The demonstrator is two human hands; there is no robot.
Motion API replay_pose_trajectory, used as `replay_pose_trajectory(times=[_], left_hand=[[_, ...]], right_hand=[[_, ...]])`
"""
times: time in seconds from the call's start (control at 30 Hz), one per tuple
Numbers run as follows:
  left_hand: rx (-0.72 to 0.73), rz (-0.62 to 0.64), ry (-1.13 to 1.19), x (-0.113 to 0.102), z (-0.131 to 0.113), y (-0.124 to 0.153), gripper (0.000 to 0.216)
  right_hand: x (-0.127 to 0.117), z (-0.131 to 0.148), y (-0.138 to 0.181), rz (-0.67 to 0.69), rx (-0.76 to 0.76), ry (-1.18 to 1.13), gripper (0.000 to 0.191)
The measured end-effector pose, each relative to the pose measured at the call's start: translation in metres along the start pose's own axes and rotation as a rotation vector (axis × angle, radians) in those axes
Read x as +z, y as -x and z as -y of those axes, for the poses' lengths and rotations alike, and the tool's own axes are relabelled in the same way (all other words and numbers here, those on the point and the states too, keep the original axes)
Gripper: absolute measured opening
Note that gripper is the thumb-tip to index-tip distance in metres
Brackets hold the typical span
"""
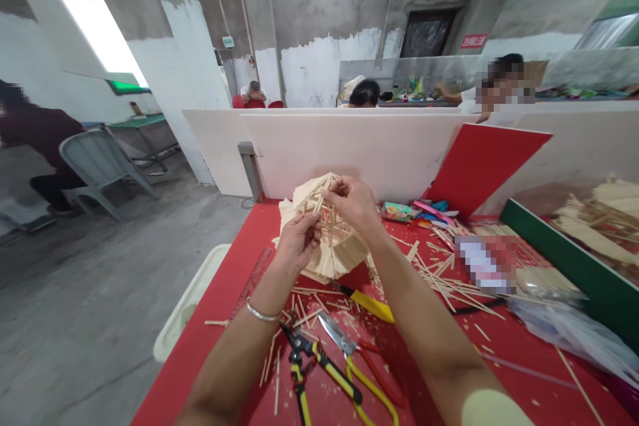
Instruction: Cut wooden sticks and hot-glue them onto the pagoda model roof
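A small model of pale wooden sticks [344,254], shaped like a building with slatted roofs, stands at the far part of the red table [210,359]. My left hand [300,239] is at its near left side, thumb and fingertips pinched on a thin wooden stick. Over its upper right side, my right hand [355,203] is closed in a pinch at the top of the frame, also on a thin stick. The hands partly hide the sticks' ends. Below the model lie a yellow-handled knife [372,306], pliers [319,363] and scissors [344,339].
Loose sticks [444,283] and chips litter the right side. A clear ruler [252,276] lies along the left edge. White partition boards [349,146] and a red board [492,163] rise behind; a green board [564,266] and plastic bag [564,333] are right. Other people sit beyond.
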State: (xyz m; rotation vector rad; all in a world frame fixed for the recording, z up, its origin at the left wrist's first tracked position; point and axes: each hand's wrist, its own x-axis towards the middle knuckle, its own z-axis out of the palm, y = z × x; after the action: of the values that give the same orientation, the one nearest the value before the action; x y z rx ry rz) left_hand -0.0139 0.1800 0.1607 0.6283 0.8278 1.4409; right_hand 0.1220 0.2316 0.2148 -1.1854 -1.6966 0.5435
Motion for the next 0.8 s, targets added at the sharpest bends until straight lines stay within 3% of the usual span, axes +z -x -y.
replay_pose_trajectory(times=[0.37, 0.5, 0.67, 0.8], left_hand=[[-0.012, -0.005, -0.015, 0.002, -0.001, -0.001, 0.028], [-0.032, -0.009, -0.02, 0.008, -0.006, 0.011, 0.032], [-0.08, 0.03, -0.045, -0.006, 0.004, 0.056, 0.034], [-0.185, 0.076, -0.119, -0.039, 0.041, 0.103, 0.027]], right_hand=[[0.0, -0.001, -0.001, 0.01, -0.034, 0.016, 0.019], [-0.006, 0.004, 0.008, 0.006, -0.065, 0.006, 0.022], [-0.031, 0.003, 0.063, -0.084, -0.143, 0.052, 0.026], [-0.044, -0.007, 0.127, 0.094, -0.049, -0.103, 0.029]])
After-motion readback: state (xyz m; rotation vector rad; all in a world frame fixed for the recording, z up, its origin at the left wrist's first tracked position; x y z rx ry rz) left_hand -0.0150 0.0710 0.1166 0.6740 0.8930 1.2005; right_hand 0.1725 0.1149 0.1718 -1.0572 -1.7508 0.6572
